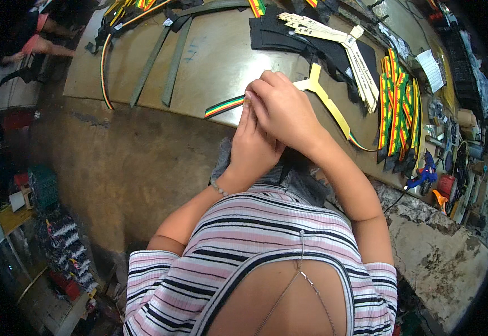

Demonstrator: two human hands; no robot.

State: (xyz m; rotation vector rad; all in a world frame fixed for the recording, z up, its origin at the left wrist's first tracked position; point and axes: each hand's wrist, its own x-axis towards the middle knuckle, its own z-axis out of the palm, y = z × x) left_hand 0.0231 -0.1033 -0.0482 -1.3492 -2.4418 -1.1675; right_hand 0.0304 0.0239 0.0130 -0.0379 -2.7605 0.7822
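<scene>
My two hands are pressed together at the table's near edge. My left hand (253, 147) is closed with its fingertips at a striped strap (225, 106) in black, green, yellow and red, whose free end sticks out to the left. Over it my right hand (282, 109) curls its fingers at the same strap; the exact grip is hidden. Just beyond the right hand lies a pale yellow Y-shaped piece (325, 101), one arm running under or behind that hand. At its lower right end a striped strap (360, 147) trails off.
A bundle of cream Y-shaped pieces (361, 70) lies on black material (272, 35) at the back. Patterned straps (395, 106) are piled at right, near a blue glue gun (423, 172). Olive straps (178, 64) hang over the table (213, 61) at left. Another person's legs (45, 46) show far left.
</scene>
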